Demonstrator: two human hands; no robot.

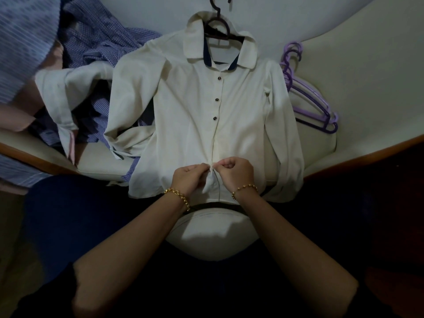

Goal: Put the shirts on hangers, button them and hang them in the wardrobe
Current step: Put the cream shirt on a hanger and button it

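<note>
The cream shirt point(188, 106) lies face up on what looks like a bed point(367, 65), already threaded onto a dark hanger point(220, 24) whose hook pokes out above the collar. Three small dark buttons point(216, 100) down the placket are fastened, and both hands work lower down, near the hem. The left hand point(188, 177) pinches one edge of the placket with curled fingers, and the right hand point(236, 173) pinches the facing edge just beside it, so the two nearly touch. Whether a button sits between the fingertips is hidden. By my reading this shirt is close to fully buttoned, with one or two closures left before it can be hung. The wardrobe is not in view. A rumpled pile of blue shirts point(96, 42), checked and striped, waits at the left with no hangers on it, so most of the job seems to lie ahead. A bundle of purple hangers point(309, 99), thin, glossy and curved, rests to the right of the shirt's sleeve. The cream cloth looks matte and fairly stiff, with a broad flat collar lined in navy.
</note>
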